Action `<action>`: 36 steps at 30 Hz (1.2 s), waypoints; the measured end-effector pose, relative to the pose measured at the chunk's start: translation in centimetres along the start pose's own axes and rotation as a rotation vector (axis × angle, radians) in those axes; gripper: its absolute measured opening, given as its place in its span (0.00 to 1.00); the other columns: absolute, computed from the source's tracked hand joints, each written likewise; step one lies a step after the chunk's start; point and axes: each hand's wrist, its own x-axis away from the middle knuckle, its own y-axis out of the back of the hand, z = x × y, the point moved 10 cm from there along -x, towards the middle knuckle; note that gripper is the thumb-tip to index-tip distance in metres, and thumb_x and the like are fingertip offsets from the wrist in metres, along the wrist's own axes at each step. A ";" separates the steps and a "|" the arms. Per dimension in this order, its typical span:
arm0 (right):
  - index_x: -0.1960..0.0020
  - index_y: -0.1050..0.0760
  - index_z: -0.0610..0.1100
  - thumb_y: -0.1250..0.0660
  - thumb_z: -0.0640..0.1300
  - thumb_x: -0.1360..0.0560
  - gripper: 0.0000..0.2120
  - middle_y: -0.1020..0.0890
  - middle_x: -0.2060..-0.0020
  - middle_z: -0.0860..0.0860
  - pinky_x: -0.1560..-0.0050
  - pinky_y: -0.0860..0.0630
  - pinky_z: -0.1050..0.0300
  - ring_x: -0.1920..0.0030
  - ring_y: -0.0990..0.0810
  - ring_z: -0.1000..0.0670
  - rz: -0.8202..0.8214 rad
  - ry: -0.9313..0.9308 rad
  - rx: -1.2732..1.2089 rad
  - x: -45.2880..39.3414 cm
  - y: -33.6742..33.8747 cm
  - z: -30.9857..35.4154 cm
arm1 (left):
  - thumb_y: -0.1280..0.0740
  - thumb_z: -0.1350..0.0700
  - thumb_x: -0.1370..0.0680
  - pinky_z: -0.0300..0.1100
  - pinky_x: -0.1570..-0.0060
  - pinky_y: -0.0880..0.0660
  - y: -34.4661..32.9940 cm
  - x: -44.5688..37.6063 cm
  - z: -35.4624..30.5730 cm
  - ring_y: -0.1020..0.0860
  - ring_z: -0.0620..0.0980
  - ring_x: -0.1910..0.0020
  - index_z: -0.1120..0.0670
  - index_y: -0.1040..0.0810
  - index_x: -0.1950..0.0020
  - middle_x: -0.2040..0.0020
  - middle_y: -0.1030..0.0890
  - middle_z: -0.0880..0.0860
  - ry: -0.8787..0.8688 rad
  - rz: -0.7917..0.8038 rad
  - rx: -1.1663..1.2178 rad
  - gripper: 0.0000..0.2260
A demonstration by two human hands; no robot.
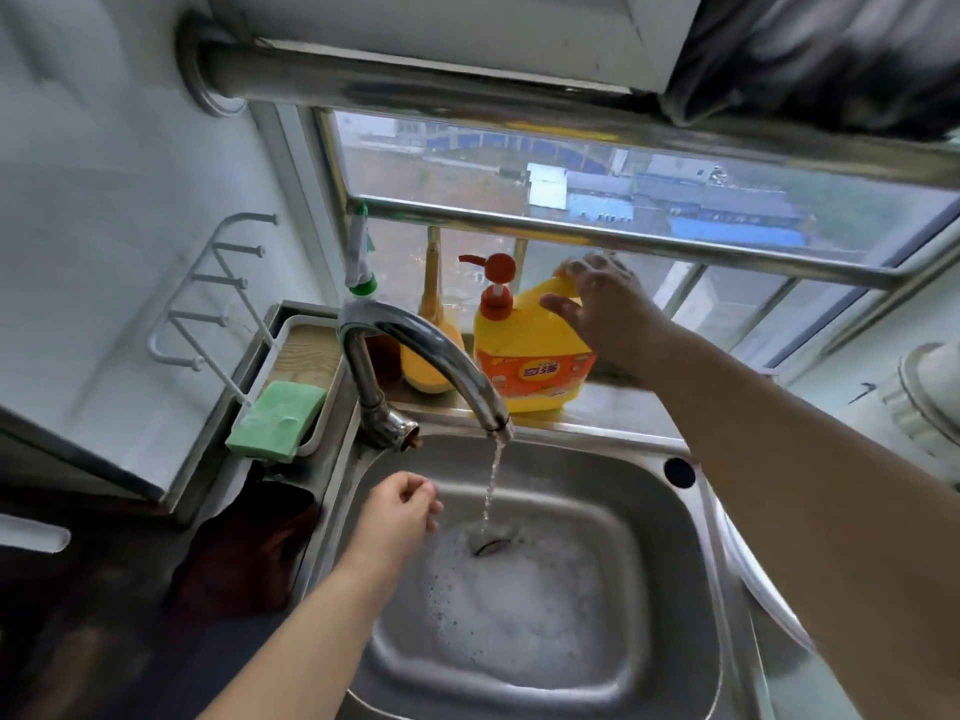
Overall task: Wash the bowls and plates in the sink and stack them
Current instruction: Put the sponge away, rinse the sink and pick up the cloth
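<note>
Head view, left to right, positions referenced to the tap [415, 366]. Green sponge [278, 419]: in a white tray, left of the tap. Left hand [402, 509]: below the tap over the sink [691, 537], fingers loosely curled together, holding nothing. Water runs from the spout into foam around the drain; no bowls or plates visible in the basin. Yellow soap bottle [524, 350]: behind the tap on the ledge. Right hand [605, 304]: at the bottle's handle, fingers apart, grip not confirmed.
</note>
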 end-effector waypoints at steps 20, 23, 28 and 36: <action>0.29 0.33 0.44 0.37 0.54 0.22 0.25 0.32 0.31 0.44 0.30 0.44 0.48 0.29 0.38 0.43 -0.193 -0.037 -0.095 -1.7 1.5 0.2 | 0.39 0.61 0.19 0.39 0.63 0.28 2.5 0.1 1.7 0.24 0.50 0.65 0.60 0.24 0.53 0.60 0.20 0.56 0.059 -0.090 -0.015 0.06; 0.37 0.27 0.40 0.34 0.46 0.23 0.17 0.26 0.40 0.42 0.39 0.34 0.53 0.39 0.29 0.44 -0.361 0.018 -0.230 2.2 2.9 0.9 | 0.39 0.60 0.19 0.38 0.65 0.30 2.0 0.2 2.2 0.24 0.49 0.65 0.58 0.24 0.54 0.60 0.20 0.55 0.061 -0.066 -0.043 0.06; 0.62 0.32 0.44 0.34 0.31 0.30 0.12 0.30 0.67 0.52 0.66 0.31 0.65 0.68 0.33 0.55 -0.188 -0.040 -0.418 11.9 -5.2 1.4 | 0.39 0.62 0.20 0.36 0.67 0.30 1.0 1.1 3.4 0.25 0.47 0.67 0.56 0.25 0.57 0.64 0.21 0.52 0.034 -0.037 -0.148 0.07; 0.22 0.54 0.51 0.36 0.41 0.25 0.39 0.50 0.23 0.46 0.31 0.36 0.57 0.26 0.40 0.44 0.963 -0.217 -0.162 26.0 -24.3 2.5 | 0.37 0.60 0.22 0.42 0.53 0.25 -0.4 3.6 6.2 0.22 0.51 0.57 0.51 0.25 0.58 0.59 0.21 0.51 0.036 0.015 -0.253 0.07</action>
